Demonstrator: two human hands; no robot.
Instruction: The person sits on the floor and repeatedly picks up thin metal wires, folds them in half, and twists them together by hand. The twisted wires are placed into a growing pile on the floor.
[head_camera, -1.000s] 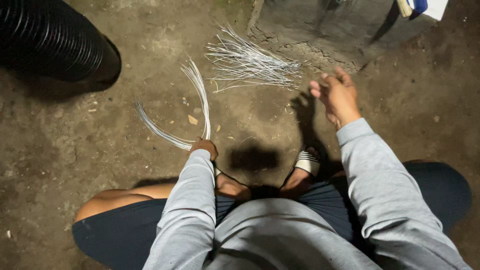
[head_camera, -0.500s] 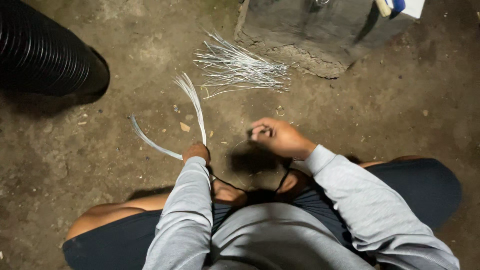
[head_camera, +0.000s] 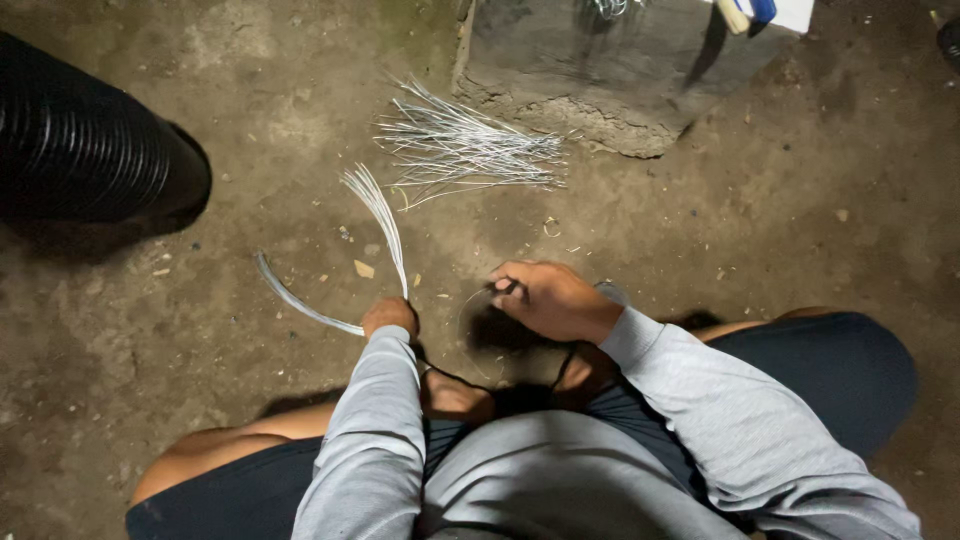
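Right hand (head_camera: 548, 298), back from the loose wire pile (head_camera: 465, 150), now pinches one thin wire; left hand (head_camera: 390, 316) grips the bent wire bundle (head_camera: 378, 215).

Wire bundle (head_camera: 378, 215) in left hand (head_camera: 389, 316)

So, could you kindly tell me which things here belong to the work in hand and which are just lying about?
In hand:
- bent wire bundle, gripped by left hand
- thin wire loop, pinched by right hand
- loose wire pile

Lying about:
- black ribbed pipe
- concrete block
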